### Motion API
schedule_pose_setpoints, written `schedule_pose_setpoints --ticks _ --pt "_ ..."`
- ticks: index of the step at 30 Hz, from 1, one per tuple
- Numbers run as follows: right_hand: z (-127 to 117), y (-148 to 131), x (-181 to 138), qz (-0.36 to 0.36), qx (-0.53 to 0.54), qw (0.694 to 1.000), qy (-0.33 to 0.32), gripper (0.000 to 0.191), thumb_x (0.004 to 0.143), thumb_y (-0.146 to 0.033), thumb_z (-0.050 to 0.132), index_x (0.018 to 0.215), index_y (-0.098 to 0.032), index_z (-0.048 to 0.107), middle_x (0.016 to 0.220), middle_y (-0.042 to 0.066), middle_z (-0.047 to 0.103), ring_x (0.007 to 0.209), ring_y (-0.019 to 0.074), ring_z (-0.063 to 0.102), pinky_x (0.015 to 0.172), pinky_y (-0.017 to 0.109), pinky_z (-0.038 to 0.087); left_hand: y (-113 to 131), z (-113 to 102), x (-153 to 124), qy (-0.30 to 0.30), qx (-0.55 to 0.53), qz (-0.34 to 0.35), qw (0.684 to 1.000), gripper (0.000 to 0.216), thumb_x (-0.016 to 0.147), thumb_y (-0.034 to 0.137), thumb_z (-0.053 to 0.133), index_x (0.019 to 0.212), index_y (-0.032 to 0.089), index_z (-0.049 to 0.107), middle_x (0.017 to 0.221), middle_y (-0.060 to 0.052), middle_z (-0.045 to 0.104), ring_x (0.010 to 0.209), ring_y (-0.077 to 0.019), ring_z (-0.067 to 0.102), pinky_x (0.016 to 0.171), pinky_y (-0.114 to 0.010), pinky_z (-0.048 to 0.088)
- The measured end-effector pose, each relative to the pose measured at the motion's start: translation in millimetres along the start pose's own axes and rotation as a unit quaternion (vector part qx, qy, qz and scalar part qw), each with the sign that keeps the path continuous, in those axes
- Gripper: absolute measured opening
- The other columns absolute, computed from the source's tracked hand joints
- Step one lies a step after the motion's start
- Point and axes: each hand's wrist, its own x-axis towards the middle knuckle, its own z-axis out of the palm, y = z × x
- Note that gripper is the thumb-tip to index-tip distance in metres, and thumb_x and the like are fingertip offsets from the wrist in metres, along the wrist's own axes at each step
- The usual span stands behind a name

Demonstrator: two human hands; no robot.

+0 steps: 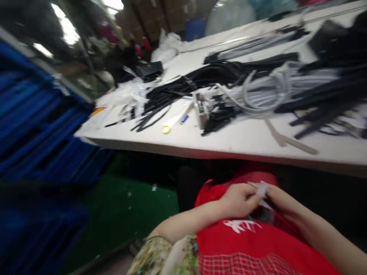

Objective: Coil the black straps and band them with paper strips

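Both of my hands are together over my lap, in front of a red apron (258, 244) with a white print. My left hand (239, 198) is closed, its thumb and fingers pinching at a pale, translucent strip (262, 190). From the other side, my right hand (278, 196) meets it with its fingers closed at the same strip. The strip is blurred, so its exact kind cannot be made out. Part of it hangs below the fingers, against a greyish patch on the apron. My right fingertips are partly hidden behind the strip.
A white-topped table (243, 139) runs ahead, bearing black strips (172, 89), a coiled grey tube (263, 95), a small open box (201, 110), a yellow ring (166, 130) and crumpled plastic (129, 97). Blue stacked crates or racks (37, 114) stand at left, beside a green floor (129, 206).
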Motion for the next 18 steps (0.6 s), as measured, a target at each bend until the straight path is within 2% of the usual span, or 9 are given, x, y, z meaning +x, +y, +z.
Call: schedule_pose_setpoints --ticks 3,6,9,13,16,18 --pt "-25 4 -23 0.099 0.105 0.989 0.010 0.032 0.071 -0.046 0.076 0.073 -0.014 0.070 0.075 0.006 0.070 0.073 0.0195 0.063 0.073 0.033 0.052 -5 -3 5 -0.001 -0.018 0.019 1.000 0.028 0.094 0.029 0.048 0.090 0.014 0.071 0.087 -0.005 0.070 0.081 -0.0161 0.062 0.080 -0.025 0.047" --pt "-27 1 -24 0.123 0.184 0.975 0.015 0.033 0.061 -0.044 0.080 0.064 -0.014 0.066 0.060 0.002 0.064 0.062 0.0158 0.059 0.068 0.030 0.048 -3 -3 6 -0.025 -0.031 0.031 0.999 0.026 0.094 0.029 0.048 0.092 0.016 0.071 0.092 -0.005 0.070 0.087 -0.0174 0.062 0.086 -0.028 0.047" --pt "-24 -1 -26 0.076 0.153 0.984 0.056 0.031 0.063 -0.043 0.077 0.064 -0.014 0.064 0.059 0.000 0.062 0.058 0.0133 0.055 0.063 0.027 0.044 3 -2 3 -0.023 -0.035 0.039 0.998 0.028 0.096 0.030 0.046 0.087 0.018 0.070 0.095 -0.006 0.067 0.093 -0.0177 0.061 0.090 -0.029 0.046" --pt "-23 -1 -42 -0.042 -0.005 0.989 0.145 0.027 0.079 -0.041 0.063 0.068 -0.017 0.065 0.067 0.002 0.065 0.062 0.0158 0.057 0.063 0.027 0.044 5 0 2 0.042 -0.031 0.023 0.998 0.029 0.094 0.030 0.048 0.078 0.017 0.068 0.105 -0.009 0.057 0.109 -0.0199 0.054 0.098 -0.031 0.043" --pt "-20 -5 -54 -0.087 -0.097 0.973 0.193 0.027 0.087 -0.039 0.055 0.075 -0.018 0.068 0.073 0.004 0.069 0.068 0.0181 0.061 0.067 0.028 0.046 2 2 5 0.057 -0.063 -0.036 0.996 0.029 0.091 0.029 0.051 0.070 0.017 0.066 0.091 -0.007 0.058 0.094 -0.0185 0.057 0.088 -0.031 0.046" --pt "-18 -8 -58 -0.093 -0.114 0.970 0.196 0.028 0.088 -0.040 0.055 0.076 -0.019 0.068 0.074 0.005 0.070 0.068 0.0187 0.062 0.067 0.028 0.046 1 2 7 0.046 -0.105 -0.080 0.990 0.025 0.087 0.029 0.054 0.067 0.016 0.063 0.077 -0.004 0.059 0.078 -0.0165 0.057 0.076 -0.029 0.047"
